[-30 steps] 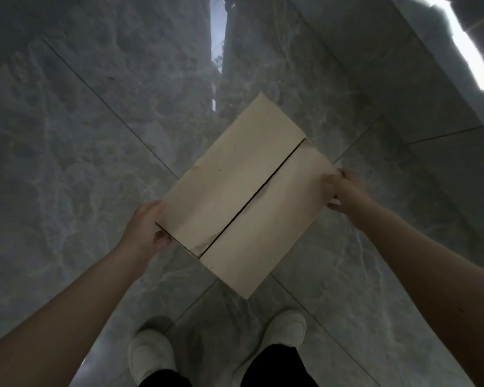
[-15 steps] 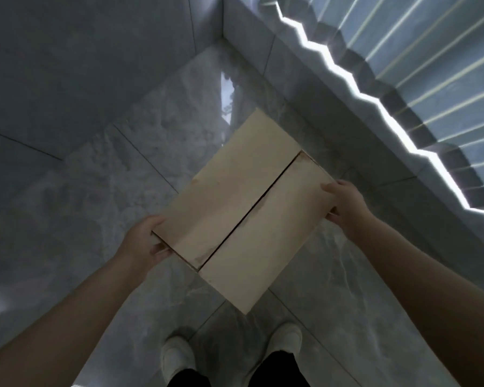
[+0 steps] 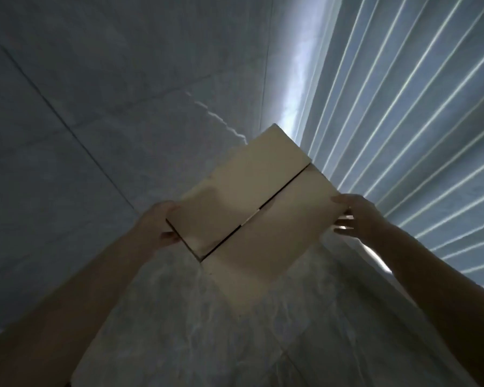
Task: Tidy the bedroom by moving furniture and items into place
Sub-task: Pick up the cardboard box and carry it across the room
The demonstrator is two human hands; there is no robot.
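i am seeing the cardboard box (image 3: 252, 216) being carried above the marble floor (image 3: 207, 331), its long axis running 7 to 1 o'clock. the left hand (image 3: 157, 227) is gripping its 9 o'clock edge, the right hand (image 3: 355, 216) its 3 o'clock edge, fingers probably under it; both sit equally near.

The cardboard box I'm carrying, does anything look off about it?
Yes: the cardboard box has unsealed top flaps. The seam between them gapes dark, and near its middle the edges sit slightly out of line. No tape shows.
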